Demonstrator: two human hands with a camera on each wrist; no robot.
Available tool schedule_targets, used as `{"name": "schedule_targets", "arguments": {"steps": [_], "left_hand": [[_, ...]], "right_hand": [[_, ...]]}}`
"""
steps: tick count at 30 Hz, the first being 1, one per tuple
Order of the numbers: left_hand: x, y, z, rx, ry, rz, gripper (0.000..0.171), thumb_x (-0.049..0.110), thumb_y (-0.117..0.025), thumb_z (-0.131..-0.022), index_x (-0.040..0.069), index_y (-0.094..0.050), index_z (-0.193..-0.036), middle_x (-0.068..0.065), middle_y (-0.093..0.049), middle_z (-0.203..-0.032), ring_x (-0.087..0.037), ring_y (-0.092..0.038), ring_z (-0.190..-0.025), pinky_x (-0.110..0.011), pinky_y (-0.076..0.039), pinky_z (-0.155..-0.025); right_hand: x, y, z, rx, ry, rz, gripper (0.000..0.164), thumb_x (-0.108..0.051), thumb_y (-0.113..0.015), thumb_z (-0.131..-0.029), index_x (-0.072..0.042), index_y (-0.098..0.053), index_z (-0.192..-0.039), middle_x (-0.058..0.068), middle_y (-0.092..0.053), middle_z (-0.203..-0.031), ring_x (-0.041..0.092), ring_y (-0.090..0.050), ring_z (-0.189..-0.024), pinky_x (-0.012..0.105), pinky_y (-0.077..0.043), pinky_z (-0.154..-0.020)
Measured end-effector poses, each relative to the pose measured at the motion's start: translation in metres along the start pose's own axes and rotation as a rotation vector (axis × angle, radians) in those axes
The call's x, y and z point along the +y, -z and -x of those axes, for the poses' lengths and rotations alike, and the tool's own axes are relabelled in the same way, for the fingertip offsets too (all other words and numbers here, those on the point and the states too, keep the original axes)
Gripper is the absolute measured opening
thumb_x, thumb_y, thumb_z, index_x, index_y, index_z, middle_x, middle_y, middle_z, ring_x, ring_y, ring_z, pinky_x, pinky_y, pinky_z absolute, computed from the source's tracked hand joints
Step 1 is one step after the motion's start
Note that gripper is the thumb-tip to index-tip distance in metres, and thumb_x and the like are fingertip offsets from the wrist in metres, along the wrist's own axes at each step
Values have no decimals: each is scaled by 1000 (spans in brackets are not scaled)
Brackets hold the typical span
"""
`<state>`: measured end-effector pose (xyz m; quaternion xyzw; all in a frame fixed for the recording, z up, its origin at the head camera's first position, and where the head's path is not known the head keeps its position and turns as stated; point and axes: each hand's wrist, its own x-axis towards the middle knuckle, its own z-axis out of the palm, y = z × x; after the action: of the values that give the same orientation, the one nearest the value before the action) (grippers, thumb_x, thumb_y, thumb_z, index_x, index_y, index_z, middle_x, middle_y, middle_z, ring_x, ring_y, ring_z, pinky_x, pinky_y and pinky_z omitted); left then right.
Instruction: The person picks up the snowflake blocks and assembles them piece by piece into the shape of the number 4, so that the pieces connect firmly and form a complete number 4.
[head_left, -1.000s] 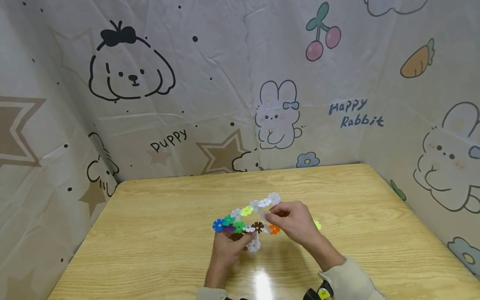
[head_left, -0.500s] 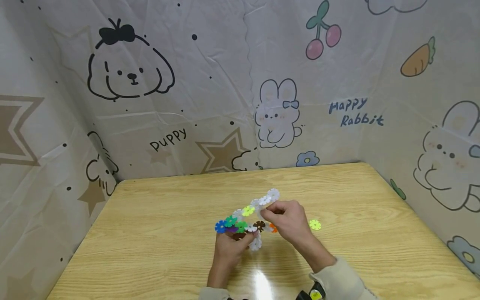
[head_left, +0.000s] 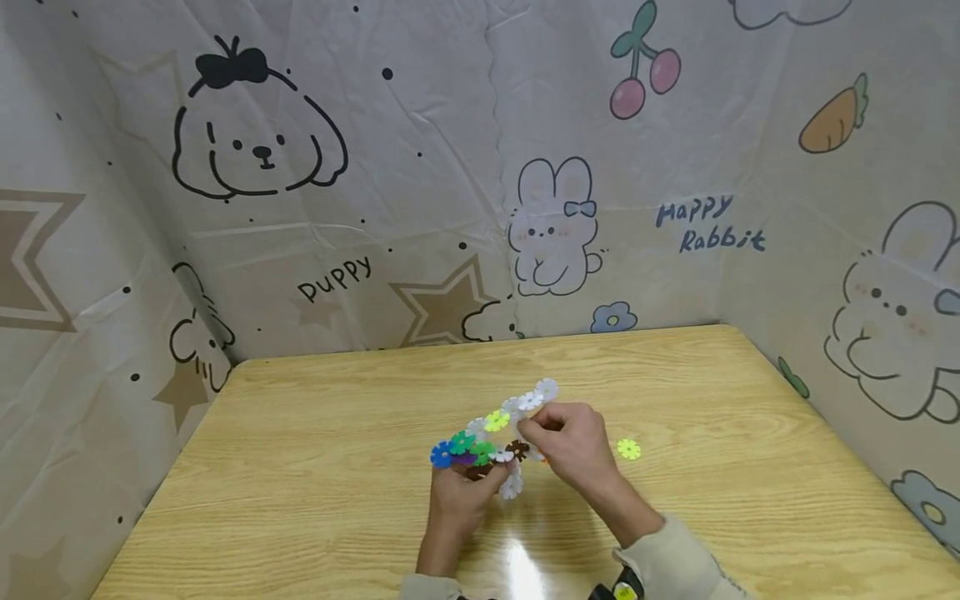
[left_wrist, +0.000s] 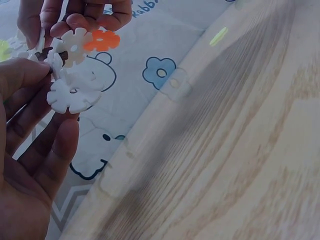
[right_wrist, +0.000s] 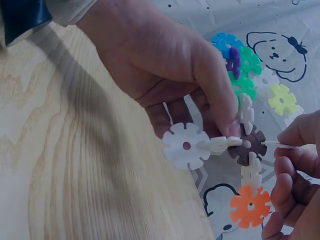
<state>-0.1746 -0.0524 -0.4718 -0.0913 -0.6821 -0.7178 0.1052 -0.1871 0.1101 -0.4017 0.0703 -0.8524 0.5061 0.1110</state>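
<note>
My left hand (head_left: 459,504) holds a linked chain of notched plastic snowflake discs above the table, its thumb beside the brown disc (right_wrist: 248,145). Blue (right_wrist: 227,46), green (right_wrist: 245,86), purple (right_wrist: 233,63), yellow-green (right_wrist: 282,99) and white discs make up the rest, with an orange disc (right_wrist: 250,206) on one arm. A white disc (left_wrist: 74,94) sticks out toward the person. Between thumb and index finger my right hand (head_left: 573,442) pinches a white disc (right_wrist: 282,145), seen edge-on. Its edge meets the brown disc; how deep it sits in the slot I cannot tell.
A loose yellow-green disc (head_left: 628,449) lies on the wooden table (head_left: 315,467), right of the right hand. Cloth walls (head_left: 420,167) with cartoon prints rise behind the table and along both sides.
The right hand has moved slightly left with its white disc, up to the brown disc. This uncovers the loose yellow-green disc and covers most of the orange one. The left hand barely shifts.
</note>
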Motion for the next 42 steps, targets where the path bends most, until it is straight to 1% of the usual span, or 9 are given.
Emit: {"name": "schedule_targets", "arguments": {"steps": [3, 8, 14, 19, 26, 29, 34, 39, 42], "left_hand": [[-2, 0, 0, 8, -59, 3, 21, -5, -79, -77, -2, -73, -98, -11, -73, -85, -12, -65, -68, -26, -55, -62], [-5, 0, -2, -9, -160, 39, 24, -8, -78, -78, -4, -72, -100, -12, -74, -89, -15, -69, -78, -30, -58, -69], [-6, -3, -3, -7, -250, 32, 24, -9, -77, -78, -4, -72, -101, -13, -74, -90, -15, -70, -79, -30, -58, -68], [-6, -5, -2, 4, -289, 41, 23, -13, -76, -77, -6, -72, -98, -15, -73, -86, -13, -68, -73, -29, -58, -63], [-7, -7, -2, 52, -355, -2, 23, -13, -76, -75, -5, -72, -97, -15, -73, -83, -12, -68, -69, -29, -57, -58], [-7, -8, -1, 70, -369, 12, 24, -14, -76, -75, -6, -71, -97, -17, -73, -83, -13, -69, -69, -30, -58, -58], [-7, -7, -2, 80, -359, 43, 25, -14, -76, -75, -6, -72, -99, -17, -73, -86, -17, -70, -72, -32, -58, -60], [-8, -6, -3, 62, -318, 69, 26, -14, -76, -75, -6, -71, -99, -17, -73, -86, -15, -69, -73, -29, -58, -62], [-8, -6, -3, 38, -287, 75, 22, -15, -75, -76, -8, -71, -96, -18, -72, -84, -14, -69, -74, -29, -58, -65]], "right_hand": [[0, -1, 1, -13, 24, 6, 22, -13, -73, -84, -14, -68, -62, -6, -58, -57, 11, -48, -53, 25, -38, -47], [-1, -1, 0, -36, 60, 14, 24, -9, -71, -84, -12, -65, -61, -7, -53, -55, 8, -44, -50, 24, -34, -45], [-3, -1, -1, -70, 41, -3, 21, -6, -68, -83, -11, -66, -63, -7, -54, -55, 8, -42, -48, 24, -33, -44], [-3, 0, -2, -78, 38, -10, 20, -4, -66, -82, -9, -65, -62, -7, -53, -54, 9, -43, -49, 24, -33, -44], [-3, -1, -3, -84, 32, -34, 18, -4, -67, -81, -9, -67, -64, -6, -56, -57, 9, -45, -51, 24, -35, -45], [-3, -3, -3, -77, 27, -48, 18, -4, -67, -81, -8, -69, -64, -5, -59, -58, 8, -46, -51, 24, -35, -45], [-4, -7, -3, -68, 39, -44, 19, -4, -67, -81, -9, -68, -62, -7, -58, -58, 7, -44, -49, 24, -34, -44], [-4, -6, -4, -96, 61, 6, 22, -5, -67, -78, -11, -63, -58, -11, -49, -51, 5, -39, -47, 23, -32, -44], [-3, -3, -4, -126, 54, 32, 22, -7, -67, -79, -12, -62, -58, -11, -49, -52, 5, -38, -47, 23, -31, -45]]}}
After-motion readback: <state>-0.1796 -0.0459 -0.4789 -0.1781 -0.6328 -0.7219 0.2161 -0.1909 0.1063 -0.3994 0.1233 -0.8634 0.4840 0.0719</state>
